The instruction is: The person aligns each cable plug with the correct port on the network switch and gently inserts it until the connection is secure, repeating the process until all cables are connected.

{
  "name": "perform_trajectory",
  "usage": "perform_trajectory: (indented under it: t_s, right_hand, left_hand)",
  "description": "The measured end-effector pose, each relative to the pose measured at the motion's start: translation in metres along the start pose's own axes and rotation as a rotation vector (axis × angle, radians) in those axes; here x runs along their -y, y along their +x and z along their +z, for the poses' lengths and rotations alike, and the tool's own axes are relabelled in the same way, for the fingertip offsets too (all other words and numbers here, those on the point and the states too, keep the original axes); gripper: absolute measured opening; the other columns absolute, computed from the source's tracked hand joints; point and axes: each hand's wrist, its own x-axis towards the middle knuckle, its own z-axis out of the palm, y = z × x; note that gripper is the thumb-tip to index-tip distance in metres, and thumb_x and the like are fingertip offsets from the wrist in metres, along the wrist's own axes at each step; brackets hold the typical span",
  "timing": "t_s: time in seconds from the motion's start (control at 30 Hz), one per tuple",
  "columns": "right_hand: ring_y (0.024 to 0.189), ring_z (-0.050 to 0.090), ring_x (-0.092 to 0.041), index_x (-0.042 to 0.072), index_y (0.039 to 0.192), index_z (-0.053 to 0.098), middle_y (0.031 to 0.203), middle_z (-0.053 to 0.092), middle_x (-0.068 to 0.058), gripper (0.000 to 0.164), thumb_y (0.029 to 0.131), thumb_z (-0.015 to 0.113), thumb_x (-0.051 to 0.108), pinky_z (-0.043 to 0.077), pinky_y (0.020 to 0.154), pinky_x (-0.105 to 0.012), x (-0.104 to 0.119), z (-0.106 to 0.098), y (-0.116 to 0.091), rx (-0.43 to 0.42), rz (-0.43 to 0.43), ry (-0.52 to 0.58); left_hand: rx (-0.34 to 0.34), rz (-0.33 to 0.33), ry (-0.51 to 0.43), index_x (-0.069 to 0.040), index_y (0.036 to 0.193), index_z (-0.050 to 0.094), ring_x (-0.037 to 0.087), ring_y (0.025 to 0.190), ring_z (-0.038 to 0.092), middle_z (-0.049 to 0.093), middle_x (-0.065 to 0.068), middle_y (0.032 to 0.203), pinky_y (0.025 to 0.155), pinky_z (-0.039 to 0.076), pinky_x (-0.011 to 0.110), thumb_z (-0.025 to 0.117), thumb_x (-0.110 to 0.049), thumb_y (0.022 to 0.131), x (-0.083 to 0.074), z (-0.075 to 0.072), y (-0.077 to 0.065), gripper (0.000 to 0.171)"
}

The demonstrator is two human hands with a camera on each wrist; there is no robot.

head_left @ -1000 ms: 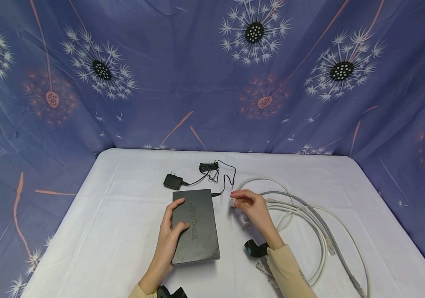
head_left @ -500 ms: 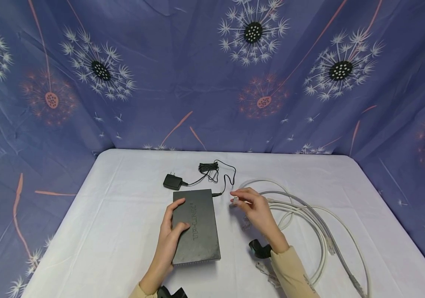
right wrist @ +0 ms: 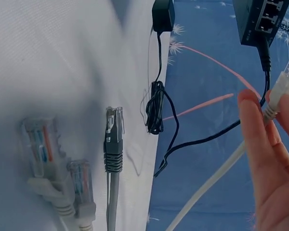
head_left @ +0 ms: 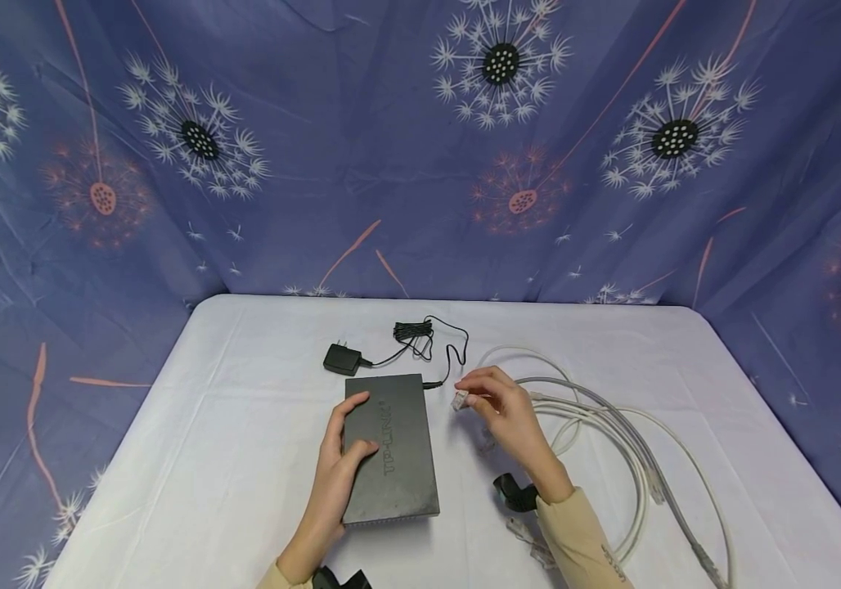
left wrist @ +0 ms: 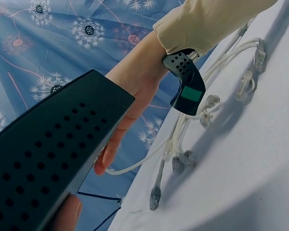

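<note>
My left hand [head_left: 339, 462] grips a black TP-LINK network switch [head_left: 400, 483] by its left side, thumb on top. The switch's vented side [left wrist: 43, 159] fills the left of the left wrist view. A row of ports [right wrist: 269, 17] shows on its right side in the right wrist view. Just right of the switch, my right hand [head_left: 505, 413] pinches a white Ethernet cable by its clear plug [head_left: 460, 399]. That plug [right wrist: 284, 86] points toward the switch, with a gap between them. A black power cord [head_left: 433, 384] is plugged in near the switch's far right corner.
Behind the switch lie a black power adapter [head_left: 343, 359] and its bundled cord [head_left: 413, 330]. White and grey Ethernet cables [head_left: 637, 458] coil on the right of the white table [head_left: 244, 458]. Loose plugs [head_left: 531, 540] lie near the right wrist. A patterned blue cloth [head_left: 362, 164] hangs behind.
The plug has turned in my right fingers and now points down-left, more in view. My right hand has risen slightly in the head view. The switch has shifted slightly right with my left hand.
</note>
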Motion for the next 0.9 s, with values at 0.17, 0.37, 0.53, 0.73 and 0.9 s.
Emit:
perform_trajectory:
  t_s: [0.17, 0.37, 0.53, 0.73, 0.9]
  right_hand:
    - [0.096, 0.060, -0.020, 0.006, 0.099, 0.071, 0.105, 0.061, -0.004, 0.019, 0.084, 0.067, -0.005, 0.051, 0.080, -0.032, 0.004, 0.002, 0.001, -0.031, -0.051, -0.059]
    - [0.089, 0.060, -0.018, 0.006, 0.098, 0.070, 0.107, 0.063, -0.004, 0.019, 0.084, 0.067, -0.005, 0.051, 0.072, -0.029, 0.005, 0.005, 0.004, -0.053, -0.110, -0.090]
    - [0.084, 0.059, -0.014, 0.006, 0.100, 0.069, 0.104, 0.064, -0.002, 0.019, 0.084, 0.067, -0.004, 0.050, 0.069, -0.028, 0.007, 0.006, 0.004, -0.069, -0.135, -0.100]
    - [0.078, 0.057, -0.013, 0.008, 0.100, 0.070, 0.101, 0.064, -0.001, 0.021, 0.082, 0.069, -0.003, 0.048, 0.063, -0.027, 0.009, 0.010, 0.007, -0.116, -0.202, -0.124]
    - [0.071, 0.054, -0.010, 0.008, 0.098, 0.071, 0.099, 0.065, 0.000, 0.022, 0.080, 0.072, -0.004, 0.043, 0.057, -0.023, 0.011, 0.013, 0.008, -0.160, -0.232, -0.160]
  left_hand:
    - [0.003, -0.002, -0.005, -0.026, 0.140, 0.043, 0.023, 0.134, 0.026, 0.025, 0.001, 0.151, 0.101, 0.020, 0.050, 0.050, -0.001, 0.084, -0.001, 0.002, 0.000, 0.062]
    - [0.001, 0.009, 0.004, -0.026, 0.140, 0.044, 0.023, 0.136, 0.022, 0.024, 0.000, 0.151, 0.101, 0.017, 0.052, 0.050, -0.001, 0.084, -0.002, 0.003, 0.000, 0.062]
    - [-0.004, 0.000, 0.002, -0.027, 0.140, 0.043, 0.023, 0.135, 0.025, 0.024, 0.001, 0.151, 0.101, 0.019, 0.050, 0.050, -0.002, 0.084, -0.004, 0.003, 0.000, 0.061]
    - [-0.006, 0.003, 0.008, -0.027, 0.140, 0.043, 0.023, 0.136, 0.022, 0.023, 0.001, 0.152, 0.102, 0.017, 0.052, 0.050, -0.003, 0.084, -0.004, 0.003, 0.000, 0.061]
    - [-0.012, -0.001, 0.006, -0.027, 0.140, 0.043, 0.023, 0.137, 0.021, 0.022, 0.000, 0.152, 0.101, 0.017, 0.052, 0.050, -0.003, 0.083, -0.004, 0.004, 0.001, 0.062]
